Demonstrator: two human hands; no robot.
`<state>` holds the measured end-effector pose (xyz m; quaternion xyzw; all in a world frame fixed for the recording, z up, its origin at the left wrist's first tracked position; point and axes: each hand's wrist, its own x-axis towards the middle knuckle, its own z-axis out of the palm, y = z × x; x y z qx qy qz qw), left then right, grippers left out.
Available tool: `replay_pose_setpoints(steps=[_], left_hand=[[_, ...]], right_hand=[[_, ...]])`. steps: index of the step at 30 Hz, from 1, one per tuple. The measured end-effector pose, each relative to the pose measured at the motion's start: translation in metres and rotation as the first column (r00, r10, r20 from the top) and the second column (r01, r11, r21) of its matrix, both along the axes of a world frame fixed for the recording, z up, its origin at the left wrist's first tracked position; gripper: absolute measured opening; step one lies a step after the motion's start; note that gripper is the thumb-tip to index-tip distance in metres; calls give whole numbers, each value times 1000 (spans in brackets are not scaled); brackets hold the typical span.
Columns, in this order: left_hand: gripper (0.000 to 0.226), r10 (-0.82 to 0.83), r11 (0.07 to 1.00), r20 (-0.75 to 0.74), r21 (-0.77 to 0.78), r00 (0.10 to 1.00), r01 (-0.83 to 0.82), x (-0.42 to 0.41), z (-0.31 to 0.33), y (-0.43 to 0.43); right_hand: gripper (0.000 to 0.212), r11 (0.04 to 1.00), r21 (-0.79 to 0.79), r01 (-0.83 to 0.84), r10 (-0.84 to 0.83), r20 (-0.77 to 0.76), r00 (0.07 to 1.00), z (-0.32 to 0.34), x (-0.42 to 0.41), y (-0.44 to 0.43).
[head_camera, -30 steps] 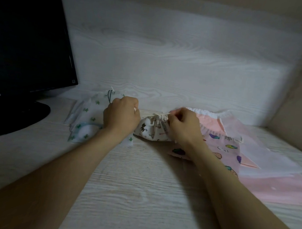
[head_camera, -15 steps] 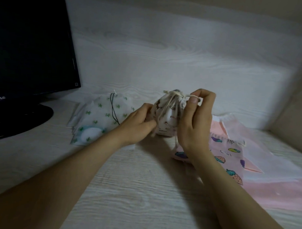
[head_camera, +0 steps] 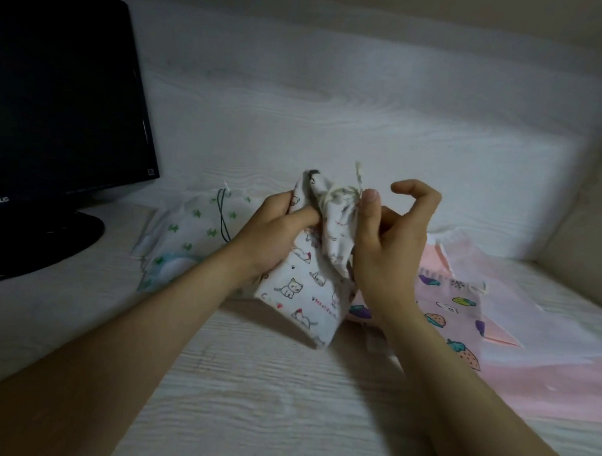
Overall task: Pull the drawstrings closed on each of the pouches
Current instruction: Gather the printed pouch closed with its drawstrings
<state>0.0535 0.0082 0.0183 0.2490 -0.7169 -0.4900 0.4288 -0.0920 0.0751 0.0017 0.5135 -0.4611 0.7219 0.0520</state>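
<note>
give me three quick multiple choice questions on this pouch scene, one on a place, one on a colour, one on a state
1. Where is the green-print pouch?
A. behind the left hand, towards the monitor
B. under the right hand
C. on the monitor stand

2. What colour is the fruit-print pouch?
A. blue
B. pink
C. black

3. What state is the cat-print pouch in?
A. lying flat and wide open on the desk
B. held up by both hands, its mouth gathered by the cord
C. tucked under the fruit-print pouch

Answers:
1 A: it lies between that hand and the monitor.
2 B: its cloth is pink.
3 B: both hands grip it, with the top bunched.
</note>
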Motion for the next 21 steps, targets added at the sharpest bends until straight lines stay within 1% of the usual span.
replay_pose_setpoints(steps=[2,3,4,5,6,7,8,9,11,12,13,15,17,18,19,21], left_hand=[[20,-42,997,12,65,999,41,5,2,0],[29,-44,995,24,87,999,42,6,4,-2],[46,-23,994,41,108,999,19,7,5,-5],[67,21,991,75,132,997,-31,9,6,-9],[82,84,985,112,140,990,-100,10,6,-13],[83,157,976,134,129,978,-174,10,6,-17],[78,232,965,137,95,963,-246,11,4,-21],[66,299,951,120,48,947,-306,11,2,-24],[45,381,924,64,-47,922,-378,11,-3,-28],[41,403,913,41,-87,914,-399,12,-4,-29],[36,431,896,20,-125,902,-425,12,-6,-29],[25,512,837,-26,-213,859,-505,12,-6,-30],[18,608,747,-56,-299,792,-594,11,-6,-33],[15,666,688,-51,-344,745,-639,10,-7,-33],[14,726,622,-36,-394,687,-677,11,-7,-33],[21,818,500,4,-501,575,-707,13,-10,-36]], right_hand=[[23,998,31,-54,50,121,991,0,-3,-2],[22,995,62,-82,70,171,983,0,-5,-4],[21,989,95,-116,94,210,973,0,-6,-6],[21,980,129,-155,122,233,965,0,-6,-7],[21,967,164,-196,154,239,959,1,-4,-7],[20,950,198,-241,194,230,954,1,-1,-7],[19,931,233,-282,237,205,950,0,2,-6],[24,914,264,-308,273,162,948,-2,4,-6],[41,900,308,-309,318,22,948,-9,5,-8],[46,900,322,-294,327,-50,944,-13,6,-10],[47,901,332,-279,329,-107,938,-16,6,-13],[42,908,332,-256,324,-168,931,-22,9,-19],[37,916,341,-212,291,-199,936,-28,15,-25],[37,917,349,-192,275,-206,939,-30,18,-27],[39,917,358,-178,268,-219,938,-32,22,-29],[50,915,374,-152,268,-282,921,-37,30,-31]])
